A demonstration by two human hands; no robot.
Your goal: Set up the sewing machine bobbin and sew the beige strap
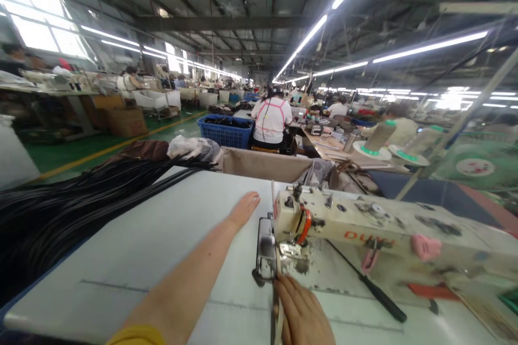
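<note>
My left hand [245, 208] reaches over the white sewing table, left of the machine head. Its fingers are stretched out with nothing visible in them. A narrow light-coloured strip [278, 315] runs lengthwise along the table through the needle area, and its far end stands up behind the sewing machine [348, 223]. On the near side of the needle, my right hand [301, 307] has its fingers closed along this strip, fingertips close to the presser foot. The thumb is mostly hidden. Beside the needle, a metal plate [266, 245] lies left of the strip.
Long black strips [81, 210] are heaped at the left. A black-handled tool [382, 296] lies under the machine arm. Thread cones [378, 137] and a green fan [475, 164] stand at right. Beyond the beige bin [263, 167], a person [271, 118] sits near a blue basket [225, 132].
</note>
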